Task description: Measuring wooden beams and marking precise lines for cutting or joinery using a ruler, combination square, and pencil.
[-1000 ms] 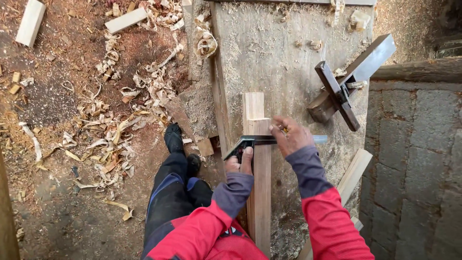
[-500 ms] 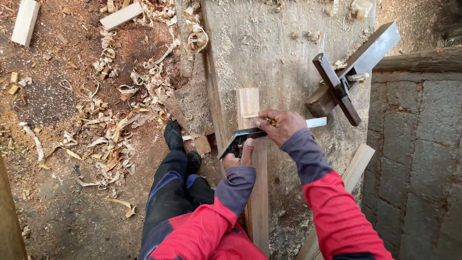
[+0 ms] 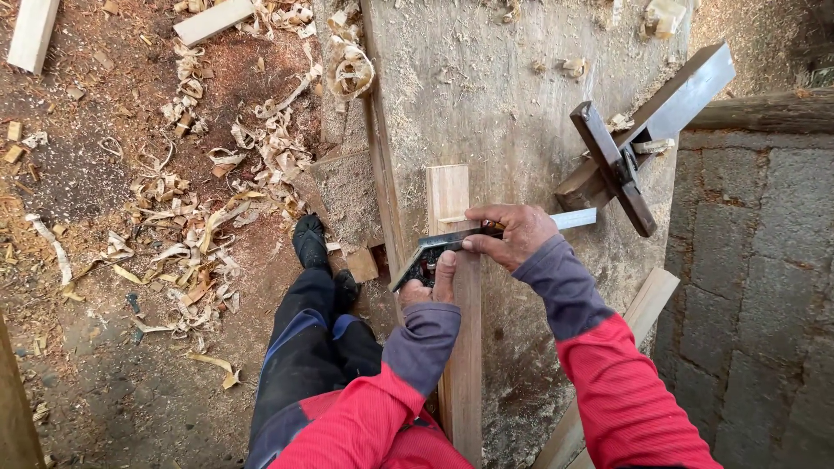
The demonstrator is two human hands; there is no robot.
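Dirt floor fills the left half of the frame, littered with wood shavings (image 3: 217, 217) and sawdust; a grey stone wall (image 3: 764, 287) takes the lower right. Rough workbench top (image 3: 521, 113), dusty with sawdust, runs through the upper middle.

Narrow wooden board (image 3: 450, 195) lies lengthwise on the bench, running from frame centre down to the bottom edge, pale end up. Combination square (image 3: 439, 247) sits across the board near that end: dark stock hangs off the board's left edge, steel blade (image 3: 573, 219) sticks out to the right past the board.

Left hand (image 3: 430, 282), centre frame, fingers curled around the square's stock, thumb laid up along the board face. Holding it against the board edge. Right hand (image 3: 512, 233), just above and right of the left, fingers bunched narrow and pressed down on the blade where it crosses the board. Something thin may be pinched in the fingertips; cannot tell what. Both arms in red sleeves with grey cuffs.

Wooden T-shaped tool (image 3: 625, 161) with a dark crosspiece lies on the bench in the upper right, well apart from the hands. 2 loose wood offcuts (image 3: 213, 19) sit at the top left on the floor. Person's legs in dark trousers and a black shoe (image 3: 310, 241) show at lower centre-left, beside the bench edge. Another plank (image 3: 647, 304) leans out at lower right, under the right forearm.
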